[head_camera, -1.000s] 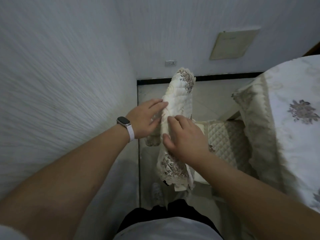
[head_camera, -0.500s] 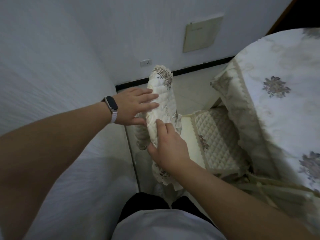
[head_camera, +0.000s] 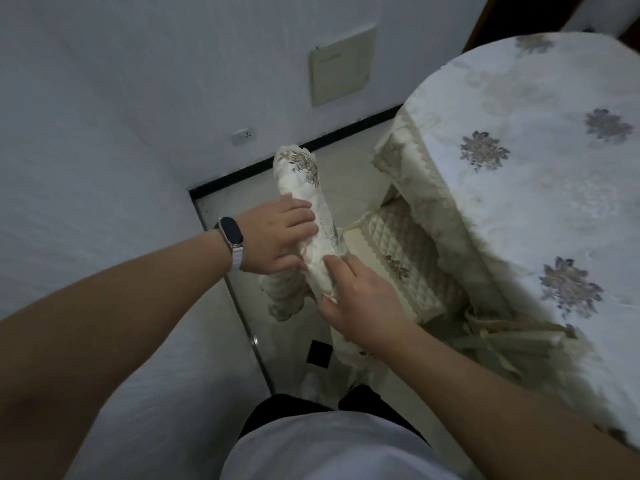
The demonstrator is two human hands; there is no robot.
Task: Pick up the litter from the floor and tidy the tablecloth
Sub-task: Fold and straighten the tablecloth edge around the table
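A cream quilted chair-back cover (head_camera: 304,181) with grey floral embroidery stands upright in front of me. My left hand (head_camera: 277,237), with a dark band on its wrist, grips the cover from the left side. My right hand (head_camera: 360,299) holds the lower part of the cover from the right, fingers pressed into the fabric. The cover's lace hem hangs below my hands. To the right, a round table wears a white tablecloth (head_camera: 540,209) with grey flower motifs and a beige fringe. No litter shows on the floor.
The chair's quilted seat cushion (head_camera: 408,258) lies under the table edge, with beige ties (head_camera: 502,341) trailing. White walls meet at a corner on the left, with a wall socket (head_camera: 243,135) and a beige panel (head_camera: 341,65). A dark square (head_camera: 318,353) marks the pale tiled floor.
The view has swung right, showing more of the table. Both hands have stayed on the cover, the left sliding slightly down its side.
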